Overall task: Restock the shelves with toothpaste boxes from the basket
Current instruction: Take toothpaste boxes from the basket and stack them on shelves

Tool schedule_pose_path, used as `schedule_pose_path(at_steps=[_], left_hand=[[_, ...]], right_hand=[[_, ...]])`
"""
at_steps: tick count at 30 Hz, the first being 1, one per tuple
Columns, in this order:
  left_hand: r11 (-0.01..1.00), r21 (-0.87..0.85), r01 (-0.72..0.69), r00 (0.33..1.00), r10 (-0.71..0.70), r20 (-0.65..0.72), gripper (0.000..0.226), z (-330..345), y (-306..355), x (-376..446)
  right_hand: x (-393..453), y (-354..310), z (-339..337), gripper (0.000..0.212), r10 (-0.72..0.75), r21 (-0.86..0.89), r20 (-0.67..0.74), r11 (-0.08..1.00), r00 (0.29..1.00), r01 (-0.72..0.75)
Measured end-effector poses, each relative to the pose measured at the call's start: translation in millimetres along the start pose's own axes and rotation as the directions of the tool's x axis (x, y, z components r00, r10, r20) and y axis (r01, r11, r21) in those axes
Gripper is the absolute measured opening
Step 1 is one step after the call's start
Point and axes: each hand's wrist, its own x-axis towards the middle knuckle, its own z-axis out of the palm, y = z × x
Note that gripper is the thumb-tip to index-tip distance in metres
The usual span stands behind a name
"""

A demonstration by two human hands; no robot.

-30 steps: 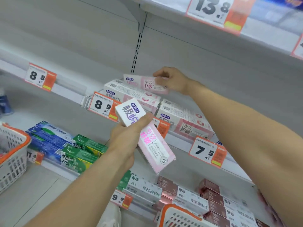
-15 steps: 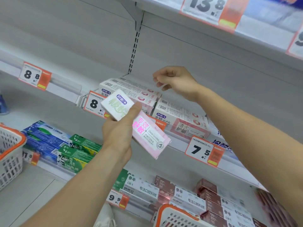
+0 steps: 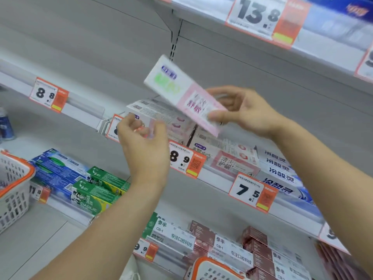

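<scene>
far left, a white basket w/ orange rim sat on the lowest shelf, only partly in view. just right of it lay blue toothpaste boxes & green darlie boxes, stacked side by side along the front edge of that shelf. above them, on the middle shelf rail, an 8.8 price tag hung.

centre: left hand was raised in front of the middle shelf, fingers loosely curled, thumb apart, holding nothing; it partly covered a price tag on the rail. behind it, white & pink toothpaste boxes lay stacked on the middle shelf. an 8.9 price tag hung just right of the left hand.

above centre, a white & pink toothpaste box was held in the air, tilted, its white end up-left, its pink end down-right, above the stacked boxes & not touching them. motion blur on it.

right of centre: right hand pinched the pink end of that box, thumb on the near face, fingers behind.

further right, more boxes w/ blue lettering lay on the middle shelf, a 7.5 price tag in front. top right, a 13.8 price tag on the upper shelf. bottom right, white & brown boxes on the shelf below, & another basket's orange rim at the bottom edge.
</scene>
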Motion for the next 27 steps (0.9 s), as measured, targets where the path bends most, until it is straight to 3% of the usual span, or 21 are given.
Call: schedule_pose_path(at_steps=[2,4,7,9,15,20,27], left_hand=[[0.944,0.209,-0.255,0.967,0.245,0.073,0.054,2.3,-10.4,3.4],[0.756,0.424,-0.498,0.866,0.408,0.289,0.056,10.4,-25.4,7.7],[0.492,0.623,-0.608,0.788,0.277,0.550,0.061,23.2,-40.5,12.3],[0.380,0.663,-0.644,0.760,0.220,0.612,0.066,28.6,-46.4,12.7],[0.357,0.678,-0.642,0.759,0.177,0.626,0.067,26.6,-47.9,13.4],[0.357,0.671,-0.650,0.749,0.155,0.644,0.067,24.0,-47.2,12.8],[0.350,0.692,-0.631,0.762,0.111,0.638,0.068,27.8,-47.5,12.6]], right_hand=[[23.9,9.4,-10.4,0.052,-0.003,-0.038,-0.186,0.999,0.982,-0.005],[51.8,22.4,-16.6,0.050,-0.019,-0.132,-0.295,0.991,0.955,-0.021],[91.5,46.4,-15.2,0.045,0.004,-0.282,-0.312,0.955,0.950,-0.097],[108.6,60.8,-8.8,0.048,0.082,-0.317,-0.263,0.934,0.961,-0.166],[113.5,83.3,1.8,0.039,0.252,-0.168,-0.048,0.952,0.967,-0.257],[95.6,77.9,1.6,0.040,0.374,-0.278,0.095,0.900,0.922,-0.337],[92.0,74.3,5.8,0.044,0.373,-0.263,0.095,0.904,0.923,-0.338]])
